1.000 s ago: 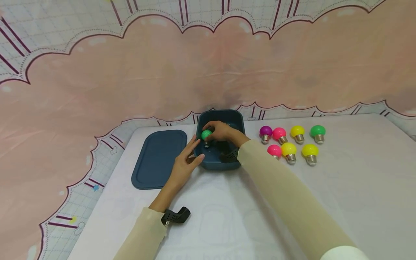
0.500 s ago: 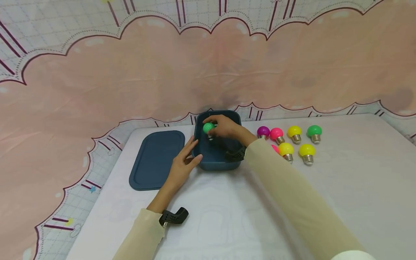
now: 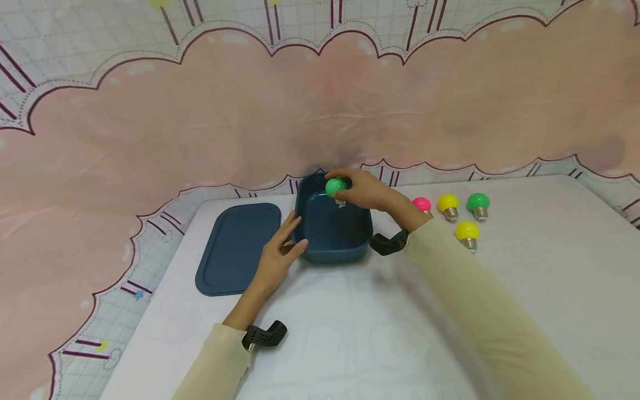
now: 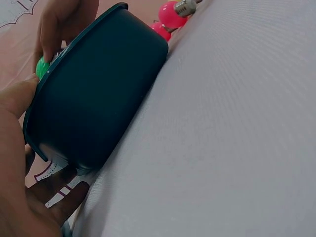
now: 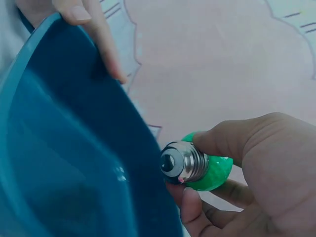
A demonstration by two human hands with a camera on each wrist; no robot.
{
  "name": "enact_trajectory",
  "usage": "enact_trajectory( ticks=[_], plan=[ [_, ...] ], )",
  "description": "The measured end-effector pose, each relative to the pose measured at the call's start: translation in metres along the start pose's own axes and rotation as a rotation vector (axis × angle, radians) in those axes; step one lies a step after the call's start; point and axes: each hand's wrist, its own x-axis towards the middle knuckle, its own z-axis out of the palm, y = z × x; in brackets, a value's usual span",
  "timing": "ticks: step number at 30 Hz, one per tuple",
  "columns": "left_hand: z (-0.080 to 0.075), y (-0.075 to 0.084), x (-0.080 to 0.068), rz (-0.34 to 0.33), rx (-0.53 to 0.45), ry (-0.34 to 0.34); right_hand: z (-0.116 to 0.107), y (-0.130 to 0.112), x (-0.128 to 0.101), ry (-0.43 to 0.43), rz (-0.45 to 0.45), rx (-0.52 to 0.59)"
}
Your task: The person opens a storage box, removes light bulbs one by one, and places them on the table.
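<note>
Pink scalloped cloth backs a white-covered table (image 3: 525, 311), where a flat dark blue plastic lid (image 3: 237, 247) lies at nine o'clock of a deep dark blue rectangular plastic tub (image 3: 332, 244), just beside it. Left hand (image 3: 277, 258) rests against the tub's nine-o'clock wall, fingers straight and relaxed, while the right hand (image 3: 367, 190) pinches a small green bulb with a metal screw base (image 3: 336, 186) above the tub's twelve-o'clock rim. At three o'clock of the tub, pink (image 3: 421, 204), yellow (image 3: 448, 203), green (image 3: 478, 202) and another yellow bulb (image 3: 467, 230) stand on the table.
</note>
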Motion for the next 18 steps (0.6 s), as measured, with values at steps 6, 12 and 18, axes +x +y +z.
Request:
enact_trajectory(
  ticks=[6,12,18],
  plan=[
    [-0.003,0.022,-0.003,-0.035,-0.02,-0.01,-0.017,0.01,-0.027,0.065,-0.018,0.03],
    [-0.004,0.039,-0.006,-0.049,-0.006,-0.02,-0.029,0.019,-0.05,0.118,0.015,0.083],
    [-0.003,0.041,-0.006,-0.04,-0.016,-0.02,-0.043,0.029,-0.074,0.161,0.063,0.038]
  ],
)
